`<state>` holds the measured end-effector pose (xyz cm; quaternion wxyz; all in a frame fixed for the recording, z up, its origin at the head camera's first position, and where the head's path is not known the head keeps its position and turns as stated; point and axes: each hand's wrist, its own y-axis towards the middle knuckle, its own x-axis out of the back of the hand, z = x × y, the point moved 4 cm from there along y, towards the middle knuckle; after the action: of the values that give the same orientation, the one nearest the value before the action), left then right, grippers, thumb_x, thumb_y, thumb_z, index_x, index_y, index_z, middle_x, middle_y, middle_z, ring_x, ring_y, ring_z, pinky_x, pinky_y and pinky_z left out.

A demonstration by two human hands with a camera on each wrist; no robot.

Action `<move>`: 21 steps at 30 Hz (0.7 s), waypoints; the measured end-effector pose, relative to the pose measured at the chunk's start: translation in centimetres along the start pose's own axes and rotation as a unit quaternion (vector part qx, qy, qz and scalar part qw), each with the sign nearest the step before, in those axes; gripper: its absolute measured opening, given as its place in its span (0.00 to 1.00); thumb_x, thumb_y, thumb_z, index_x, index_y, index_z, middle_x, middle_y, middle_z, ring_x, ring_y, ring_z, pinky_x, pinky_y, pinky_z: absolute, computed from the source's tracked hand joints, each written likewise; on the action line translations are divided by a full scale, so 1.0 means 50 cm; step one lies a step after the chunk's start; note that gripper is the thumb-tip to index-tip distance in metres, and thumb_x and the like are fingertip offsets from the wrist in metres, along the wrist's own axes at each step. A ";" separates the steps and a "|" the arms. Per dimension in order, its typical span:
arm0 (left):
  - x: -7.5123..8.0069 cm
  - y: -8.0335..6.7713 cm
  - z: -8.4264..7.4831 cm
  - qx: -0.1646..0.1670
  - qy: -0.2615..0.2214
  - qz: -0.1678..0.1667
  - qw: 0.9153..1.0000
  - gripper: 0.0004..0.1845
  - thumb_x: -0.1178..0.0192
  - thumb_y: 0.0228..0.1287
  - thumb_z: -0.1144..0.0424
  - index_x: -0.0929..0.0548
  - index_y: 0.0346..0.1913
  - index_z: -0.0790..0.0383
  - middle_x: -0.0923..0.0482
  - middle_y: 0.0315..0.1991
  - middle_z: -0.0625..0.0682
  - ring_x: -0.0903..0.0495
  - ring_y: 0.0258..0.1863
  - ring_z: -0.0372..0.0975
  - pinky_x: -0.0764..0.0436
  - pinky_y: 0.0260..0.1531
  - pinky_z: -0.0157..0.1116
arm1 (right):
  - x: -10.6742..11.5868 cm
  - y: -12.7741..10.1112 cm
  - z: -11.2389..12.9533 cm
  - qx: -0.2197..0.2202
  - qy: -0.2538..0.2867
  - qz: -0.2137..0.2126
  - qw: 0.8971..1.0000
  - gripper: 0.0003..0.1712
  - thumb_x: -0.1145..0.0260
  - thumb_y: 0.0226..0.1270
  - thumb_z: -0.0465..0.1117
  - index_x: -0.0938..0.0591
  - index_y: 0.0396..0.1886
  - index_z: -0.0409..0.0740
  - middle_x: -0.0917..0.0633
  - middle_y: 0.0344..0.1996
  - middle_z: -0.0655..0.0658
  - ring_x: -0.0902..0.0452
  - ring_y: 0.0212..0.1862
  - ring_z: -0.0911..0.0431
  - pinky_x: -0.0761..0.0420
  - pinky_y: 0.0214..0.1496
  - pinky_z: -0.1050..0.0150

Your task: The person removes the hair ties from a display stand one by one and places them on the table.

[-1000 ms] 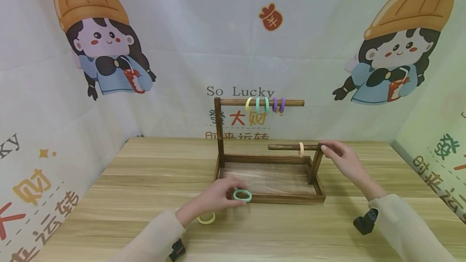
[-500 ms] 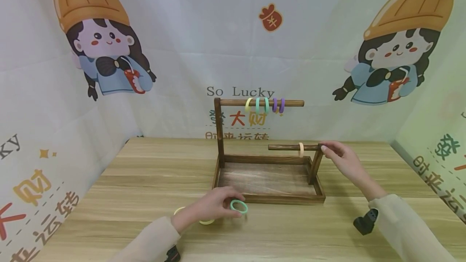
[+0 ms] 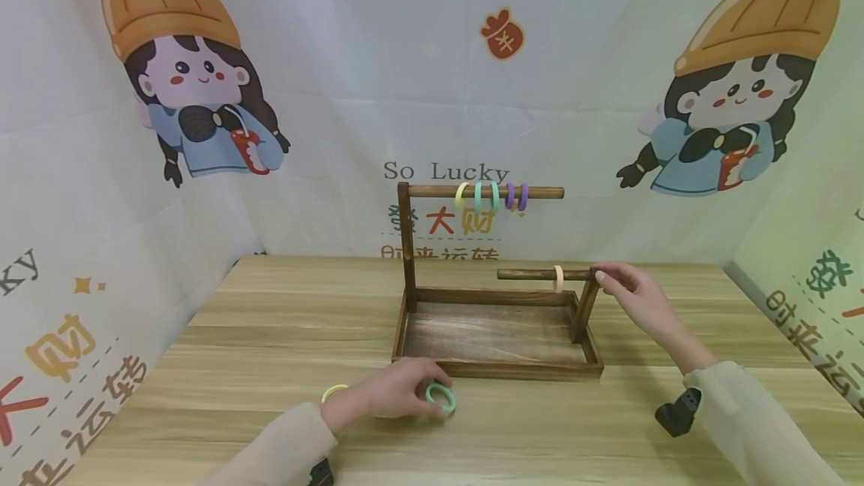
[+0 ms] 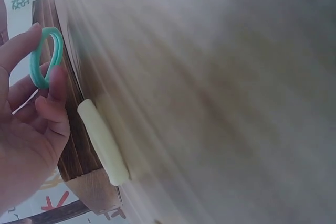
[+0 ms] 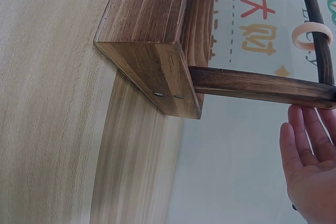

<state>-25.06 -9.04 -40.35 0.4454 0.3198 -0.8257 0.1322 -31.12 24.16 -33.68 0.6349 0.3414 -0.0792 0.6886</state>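
Observation:
My left hand (image 3: 405,387) pinches a mint-green ring (image 3: 441,397) between thumb and fingers, close over the table in front of the wooden rack's tray. In the left wrist view the same green ring (image 4: 46,57) is tilted at the fingertips. A pale yellow ring (image 3: 335,390) lies partly hidden behind the left wrist. At the rack's short post (image 3: 584,312), my right hand (image 3: 634,295) touches the top end. The right wrist view shows its fingers (image 5: 310,137) nearly straight, tips against the post. A peach ring (image 3: 559,279) hangs on the lower bar (image 3: 523,274).
The rack's upper bar (image 3: 425,190) carries a yellow ring (image 3: 461,196), two green rings (image 3: 478,196) and two purple rings (image 3: 523,197). Its shallow tray (image 3: 499,370) stands on the wood-grain table (image 3: 270,336). A printed cloth (image 3: 378,81) hangs behind.
My left hand has moved back from the tray's front edge toward the near side, lowering the green ring slightly. The right hand stays at the post.

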 end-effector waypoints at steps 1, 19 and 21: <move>-0.001 0.001 -0.001 -0.005 0.012 0.002 1.000 0.18 0.36 0.51 0.57 0.21 0.44 0.64 0.29 0.29 0.42 0.34 0.22 0.29 0.31 0.23 0.25 | 0.000 0.000 0.000 -0.001 0.002 0.000 1.000 0.28 0.52 0.68 0.51 0.31 0.56 0.33 0.26 0.49 0.34 0.30 0.47 0.44 0.28 0.44 0.51; -0.002 -0.001 -0.006 -0.004 0.090 0.007 0.996 0.18 0.36 0.51 0.55 0.21 0.43 0.61 0.28 0.35 0.43 0.33 0.27 0.30 0.32 0.28 0.25 | 0.000 -0.001 0.000 0.002 0.005 -0.001 1.000 0.27 0.52 0.68 0.50 0.31 0.56 0.32 0.26 0.49 0.34 0.30 0.47 0.44 0.29 0.44 0.48; 0.001 -0.002 -0.007 0.002 0.094 0.004 0.996 0.18 0.37 0.53 0.54 0.21 0.44 0.60 0.28 0.36 0.44 0.32 0.28 0.31 0.32 0.28 0.26 | 0.000 -0.001 0.001 0.001 0.004 -0.001 1.000 0.27 0.52 0.68 0.51 0.31 0.56 0.33 0.26 0.49 0.34 0.30 0.47 0.44 0.29 0.44 0.49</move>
<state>-24.79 -8.93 -40.12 0.5195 0.3037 -0.7814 0.1654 -31.07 24.16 -33.65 0.6356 0.3388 -0.0758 0.6896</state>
